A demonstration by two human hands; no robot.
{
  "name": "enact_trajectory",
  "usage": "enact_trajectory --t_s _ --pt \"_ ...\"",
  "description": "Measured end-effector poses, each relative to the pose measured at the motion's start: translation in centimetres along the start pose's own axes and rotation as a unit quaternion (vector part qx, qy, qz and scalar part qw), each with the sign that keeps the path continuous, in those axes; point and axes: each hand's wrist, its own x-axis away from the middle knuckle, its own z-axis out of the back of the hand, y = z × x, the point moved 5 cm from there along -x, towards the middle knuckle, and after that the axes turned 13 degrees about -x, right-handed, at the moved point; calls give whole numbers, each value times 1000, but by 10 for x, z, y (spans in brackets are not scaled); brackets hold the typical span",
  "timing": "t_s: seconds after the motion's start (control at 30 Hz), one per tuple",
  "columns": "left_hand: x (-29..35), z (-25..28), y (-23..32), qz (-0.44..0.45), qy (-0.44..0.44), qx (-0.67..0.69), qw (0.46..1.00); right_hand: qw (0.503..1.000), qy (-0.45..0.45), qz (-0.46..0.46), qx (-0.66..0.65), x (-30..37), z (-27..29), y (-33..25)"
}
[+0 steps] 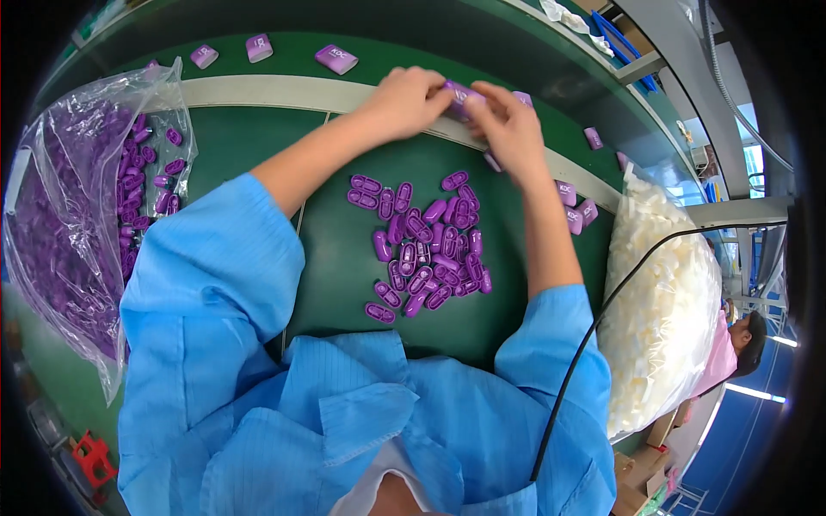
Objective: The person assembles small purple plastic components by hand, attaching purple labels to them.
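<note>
A light-purple plastic casing (462, 93) with white print is held between both my hands, above the pale strip at the far side of the bench. My left hand (410, 101) pinches its left end, with the fingers closed. My right hand (509, 125), slightly blurred, closes its fingers on the right end. Nearer to me lies a loose pile of dark-purple oval caps (419, 225), several with their hollow side up. More light-purple casings (336, 59) lie beyond the strip at the far left, and others (575, 219) sit to the right of my right forearm.
At the left stands a clear plastic bag (64, 206) full of purple caps, some spilling at its mouth. A bag of whitish parts (658, 301) is at the right, with a black cable (594, 331) across it. A person (738, 344) is at the far right.
</note>
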Motion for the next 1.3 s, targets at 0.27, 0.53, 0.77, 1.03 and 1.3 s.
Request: enact_trajectory --t_s 0.27,0.53,0.77,1.03,1.3 --pt "-18 4 -34 21 45 -250 967 918 3 61 392 -64 72 40" --pt "105 72 -2 -99 -227 -24 969 993 97 19 -56 19 45 -6" --pt "97 43 1 -95 -121 7 988 953 -84 -92 -276 53 -38 -16" --pt "46 6 7 4 -138 179 974 942 -20 -128 -309 49 -21 7" --pt "48 5 3 136 -129 422 887 888 16 -160 -430 50 -21 6"
